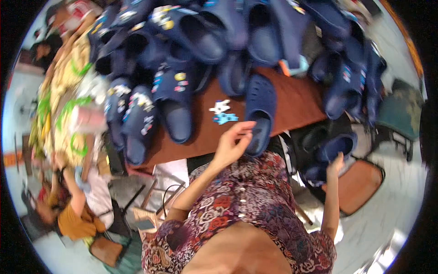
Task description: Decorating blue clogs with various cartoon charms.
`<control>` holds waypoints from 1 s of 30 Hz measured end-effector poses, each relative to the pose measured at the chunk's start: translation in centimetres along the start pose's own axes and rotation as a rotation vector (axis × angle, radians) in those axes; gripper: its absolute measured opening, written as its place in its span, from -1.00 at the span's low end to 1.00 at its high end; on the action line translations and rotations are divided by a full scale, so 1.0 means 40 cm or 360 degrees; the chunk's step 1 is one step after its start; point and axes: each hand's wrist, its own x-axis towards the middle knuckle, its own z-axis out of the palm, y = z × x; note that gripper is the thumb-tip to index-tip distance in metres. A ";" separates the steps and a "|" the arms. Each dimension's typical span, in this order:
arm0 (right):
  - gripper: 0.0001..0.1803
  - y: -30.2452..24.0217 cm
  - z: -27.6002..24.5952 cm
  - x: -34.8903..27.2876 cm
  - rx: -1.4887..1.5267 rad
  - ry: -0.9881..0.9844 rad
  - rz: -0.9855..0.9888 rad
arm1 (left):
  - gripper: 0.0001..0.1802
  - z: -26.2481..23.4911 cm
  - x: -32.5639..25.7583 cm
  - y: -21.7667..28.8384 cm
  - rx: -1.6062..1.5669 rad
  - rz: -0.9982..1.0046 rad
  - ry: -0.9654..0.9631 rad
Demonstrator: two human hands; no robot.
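A navy clog (pixel 261 98) lies on the brown tablecloth in front of me, its heel toward my body. My left hand (pixel 232 145) is at its heel end, fingers spread and overlapping the clog's left edge, gripping nothing that I can see. Left of this clog are a small white charm (pixel 221 106) and a blue charm (pixel 225 118). Out to the right, below table height, my right hand (pixel 336 163) holds the rim of another navy clog (pixel 338 146) over a dark bag or container; its fingers are partly hidden.
Navy clogs (pixel 200 39) pile along the table's far side, some with colourful charms. Decorated clogs (pixel 173 107) stand at left. A brown-seated chair (pixel 362 185) is right; a green chair (pixel 398 112) stands beyond. At far left, a person in orange (pixel 75 219) works beside yellowish bundles (pixel 70 75).
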 end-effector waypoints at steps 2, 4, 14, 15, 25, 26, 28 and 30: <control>-0.54 0.097 -0.194 0.227 -0.0418 0.0095 -0.0129 | -0.65 0.012 0.022 -0.018 -0.0117 -0.0026 -0.0035; -0.54 0.114 -0.216 0.324 -0.0752 -0.0116 -0.0300 | -0.67 -0.014 0.004 -0.046 -0.0004 0.0026 0.0093; -0.29 0.097 -0.110 0.448 -0.1670 -0.0072 -0.0504 | -0.71 -0.128 -0.028 -0.028 -0.0228 0.0079 0.0745; -0.21 0.110 -0.100 0.435 -0.1848 -0.0042 -0.0615 | -0.71 -0.138 -0.027 -0.022 -0.0224 0.0048 0.0819; -0.61 0.034 0.072 0.134 -0.1162 0.0224 -0.1924 | -0.63 -0.255 -0.004 -0.014 -0.0170 0.0140 0.1416; -0.63 -0.008 0.145 0.019 -0.0913 -0.0066 -0.1698 | -0.60 -0.268 -0.007 -0.015 -0.0141 0.0167 0.1465; -0.69 -0.058 0.201 -0.092 -0.0671 -0.0460 -0.1630 | -0.57 -0.286 0.014 -0.005 -0.0144 0.0197 0.1472; -0.75 -0.152 0.289 -0.267 -0.0573 -0.0820 -0.1802 | -0.49 -0.304 0.025 0.001 -0.0281 0.0021 0.1350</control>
